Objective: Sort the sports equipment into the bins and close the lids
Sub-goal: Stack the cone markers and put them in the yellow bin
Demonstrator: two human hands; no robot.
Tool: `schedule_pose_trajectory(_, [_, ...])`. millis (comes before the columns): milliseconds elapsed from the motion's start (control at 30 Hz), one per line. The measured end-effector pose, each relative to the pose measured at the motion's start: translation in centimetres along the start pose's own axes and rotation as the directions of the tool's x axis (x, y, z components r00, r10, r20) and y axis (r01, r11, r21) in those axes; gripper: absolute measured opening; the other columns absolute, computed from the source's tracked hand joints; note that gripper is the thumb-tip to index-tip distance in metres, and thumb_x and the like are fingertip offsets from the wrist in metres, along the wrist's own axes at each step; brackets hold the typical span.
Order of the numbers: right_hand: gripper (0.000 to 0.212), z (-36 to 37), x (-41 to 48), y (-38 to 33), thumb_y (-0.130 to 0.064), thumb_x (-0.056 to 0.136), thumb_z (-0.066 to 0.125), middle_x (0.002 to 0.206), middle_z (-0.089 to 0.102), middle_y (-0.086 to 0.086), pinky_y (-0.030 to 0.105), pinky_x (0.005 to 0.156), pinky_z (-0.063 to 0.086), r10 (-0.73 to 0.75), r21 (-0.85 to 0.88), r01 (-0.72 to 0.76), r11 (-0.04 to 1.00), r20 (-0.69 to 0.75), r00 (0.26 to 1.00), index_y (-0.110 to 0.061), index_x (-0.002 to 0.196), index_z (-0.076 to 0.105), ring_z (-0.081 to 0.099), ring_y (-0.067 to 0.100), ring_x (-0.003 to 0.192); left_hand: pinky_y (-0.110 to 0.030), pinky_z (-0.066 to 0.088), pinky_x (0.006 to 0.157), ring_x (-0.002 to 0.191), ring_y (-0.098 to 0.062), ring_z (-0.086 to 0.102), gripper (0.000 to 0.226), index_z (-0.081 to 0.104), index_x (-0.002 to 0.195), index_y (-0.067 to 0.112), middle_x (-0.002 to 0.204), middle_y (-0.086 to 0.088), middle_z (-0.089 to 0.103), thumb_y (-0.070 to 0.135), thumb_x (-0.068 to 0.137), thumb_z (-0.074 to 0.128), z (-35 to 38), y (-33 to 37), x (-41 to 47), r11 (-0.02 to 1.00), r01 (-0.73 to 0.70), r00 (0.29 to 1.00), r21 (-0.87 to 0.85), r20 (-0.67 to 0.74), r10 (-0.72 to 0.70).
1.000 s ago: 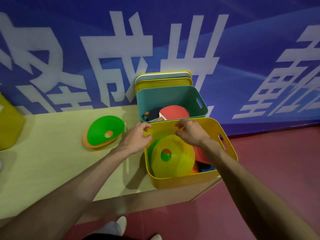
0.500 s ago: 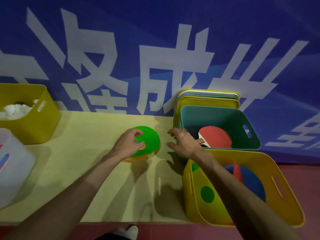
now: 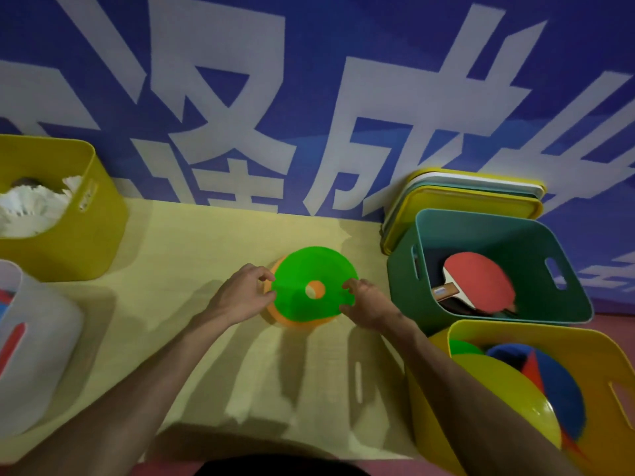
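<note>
A green disc cone (image 3: 302, 280) lies on top of an orange disc cone (image 3: 292, 321) in the middle of the pale wooden table (image 3: 192, 338). My left hand (image 3: 242, 297) pinches the green cone's left rim with curled fingers. At the cone's right rim, my right hand (image 3: 366, 302) grips with its fingertips. A yellow bin (image 3: 591, 355) at the front right holds yellow, green, blue and red disc cones. Behind it a teal bin (image 3: 402, 280) holds red table tennis paddles (image 3: 481, 280).
Several lids (image 3: 467, 197) lean against the blue banner wall behind the teal bin. A yellow-green bin (image 3: 86, 235) with white shuttlecocks stands at the back left. A white bin (image 3: 37, 355) sits at the front left. The table's front edge is just below my forearms.
Both hands left the yellow bin at the right and moved left to the green cone. The left hand reached it first; the right hand now holds its right rim too.
</note>
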State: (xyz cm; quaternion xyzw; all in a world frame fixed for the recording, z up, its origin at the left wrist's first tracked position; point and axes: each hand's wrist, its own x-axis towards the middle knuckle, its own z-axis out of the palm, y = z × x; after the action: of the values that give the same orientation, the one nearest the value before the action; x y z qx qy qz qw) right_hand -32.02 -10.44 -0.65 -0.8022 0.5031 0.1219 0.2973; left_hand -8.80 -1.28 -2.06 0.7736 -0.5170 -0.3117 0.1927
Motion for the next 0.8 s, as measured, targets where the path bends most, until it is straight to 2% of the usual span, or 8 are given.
schedule_pose_trajectory(100, [0.046,0.5,1.4,0.4,-0.021,0.093,0.055,0.134,0.047,0.016,0.038,0.103,0.042,0.034,-0.020,-0.033,0.999,0.009,0.999,-0.009,0.136,0.043,0.049,0.031,0.122,-0.026,0.045,0.083,0.098,-0.016,0.057,0.036,0.059,0.116,0.022,0.112,0.000,0.055,0.023,0.080,0.066,0.3,-1.3,1.0,0.999,0.035,0.999,0.002,0.027,-0.035])
schedule_pose_trajectory(233, [0.049,1.3,3.2,1.3,-0.021,0.093,0.052,0.132,0.045,0.015,0.041,0.102,0.044,0.126,0.018,-0.126,0.992,-0.054,0.991,-0.008,0.138,0.038,0.051,0.031,0.119,-0.032,0.048,0.089,0.105,-0.020,0.058,0.039,0.056,0.120,0.021,0.117,-0.002,0.055,0.022,0.082,0.063,1.0,-2.5,2.6,0.993,0.115,0.992,-0.004,0.045,-0.114])
schedule_pose_trajectory(400, [0.058,1.8,5.6,2.4,-0.025,0.093,0.053,0.135,0.038,0.015,0.046,0.100,0.045,0.232,0.067,-0.227,0.972,-0.078,0.970,-0.010,0.140,0.025,0.047,0.033,0.122,-0.033,0.049,0.088,0.104,-0.022,0.059,0.044,0.050,0.126,0.020,0.121,-0.004,0.055,0.024,0.083,0.061,2.4,-3.4,4.4,0.973,0.227,0.969,0.031,0.098,-0.229])
schedule_pose_trajectory(567, [0.053,2.2,7.9,3.0,-0.022,0.095,0.049,0.137,0.041,0.017,0.043,0.095,0.048,0.295,0.098,-0.286,0.953,-0.085,0.952,-0.008,0.141,0.025,0.051,0.033,0.120,-0.036,0.049,0.089,0.107,-0.025,0.058,0.046,0.048,0.127,0.019,0.120,-0.004,0.060,0.025,0.083,0.059,4.2,-3.8,5.5,0.946,0.324,0.939,-0.019,0.127,-0.319])
schedule_pose_trajectory(633, [0.045,2.3,8.5,3.2,-0.019,0.097,0.045,0.133,0.048,0.015,0.042,0.092,0.047,0.297,0.068,-0.292,0.954,-0.072,0.952,-0.007,0.138,0.031,0.053,0.031,0.118,-0.035,0.050,0.086,0.105,-0.025,0.061,0.038,0.053,0.122,0.019,0.115,-0.005,0.065,0.022,0.085,0.058,5.2,-3.8,5.7,0.934,0.352,0.931,-0.062,0.127,-0.343])
schedule_pose_trajectory(733, [0.029,2.4,8.9,3.3,-0.015,0.097,0.043,0.118,0.061,0.013,0.041,0.086,0.052,0.298,0.078,-0.292,0.953,-0.073,0.952,-0.010,0.125,0.047,0.061,0.030,0.105,-0.029,0.049,0.080,0.098,-0.024,0.064,0.025,0.064,0.110,0.014,0.109,-0.008,0.069,0.010,0.087,0.058,6.3,-3.8,6.0,0.900,0.402,0.916,-0.169,0.083,-0.394])
schedule_pose_trajectory(800, [0.027,2.4,8.8,3.4,-0.014,0.096,0.044,0.114,0.062,0.012,0.040,0.085,0.053,0.303,0.121,-0.293,0.948,-0.076,0.950,-0.011,0.122,0.051,0.061,0.030,0.103,-0.033,0.054,0.079,0.094,-0.024,0.066,0.020,0.068,0.101,0.012,0.104,-0.011,0.071,0.004,0.085,0.058,6.6,-3.8,5.9,0.874,0.416,0.908,-0.251,0.059,-0.415])
